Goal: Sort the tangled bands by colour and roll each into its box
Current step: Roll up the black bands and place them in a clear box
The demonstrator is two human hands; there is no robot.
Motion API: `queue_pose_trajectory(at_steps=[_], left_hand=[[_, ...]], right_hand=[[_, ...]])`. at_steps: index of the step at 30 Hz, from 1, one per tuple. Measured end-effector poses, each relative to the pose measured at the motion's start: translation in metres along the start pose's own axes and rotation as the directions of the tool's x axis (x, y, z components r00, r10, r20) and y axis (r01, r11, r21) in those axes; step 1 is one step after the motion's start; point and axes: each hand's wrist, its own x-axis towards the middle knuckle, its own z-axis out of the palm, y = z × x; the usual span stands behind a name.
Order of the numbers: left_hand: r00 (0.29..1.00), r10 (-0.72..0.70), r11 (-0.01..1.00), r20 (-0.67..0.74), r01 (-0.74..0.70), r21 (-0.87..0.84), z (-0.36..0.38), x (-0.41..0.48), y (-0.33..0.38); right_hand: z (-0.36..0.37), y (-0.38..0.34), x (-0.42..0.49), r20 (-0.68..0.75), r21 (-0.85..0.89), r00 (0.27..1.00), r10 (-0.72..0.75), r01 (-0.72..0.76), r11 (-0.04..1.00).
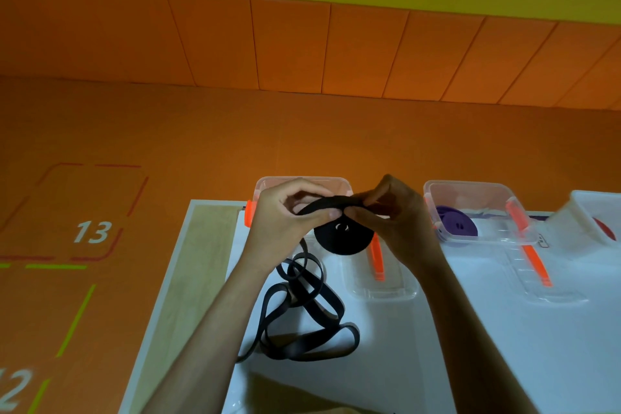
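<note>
Pinching the black band (322,205) between thumb and curled fingers, the left grip (285,215) and right grip (393,212) meet just above its coiled roll (342,240), before the clear box (267,183); its loose tail (302,296) lies tangled on the worktop (386,363) below.

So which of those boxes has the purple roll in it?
The middle box; a purple roll lies inside. The left box sits behind the black band, and the far-right box holds something red.
</note>
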Motion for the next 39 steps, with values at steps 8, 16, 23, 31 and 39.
queue_pose_trajectory(at_steps=[8,16,23,31,39], left_hand=[[0.99,-0.139,0.984,-0.034,0.142,0.106,-0.017,-0.022,-0.054],[0.996,-0.093,0.93,-0.015,0.092,0.355,-0.035,-0.031,-0.1],[0.918,-0.394,0.86,-0.048,0.387,0.333,-0.059,-0.052,-0.159],[0.687,-0.693,0.715,-0.219,0.694,-0.084,-0.012,-0.06,-0.198],[0.502,-0.831,0.402,0.241,0.84,-0.365,0.026,-0.063,-0.205]], right_hand=[[0.0,0.003,0.002,-0.085,-0.093,0.996,0.004,-0.012,0.996],[0.001,0.006,0.001,-0.165,-0.074,0.984,0.064,-0.077,0.994],[-0.007,-0.006,0.007,-0.19,0.027,0.979,0.068,-0.064,0.998],[-0.002,-0.011,0.003,-0.176,0.059,0.982,0.07,-0.061,0.996],[-0.024,-0.009,-0.005,-0.238,0.047,0.967,0.088,-0.079,0.996]])
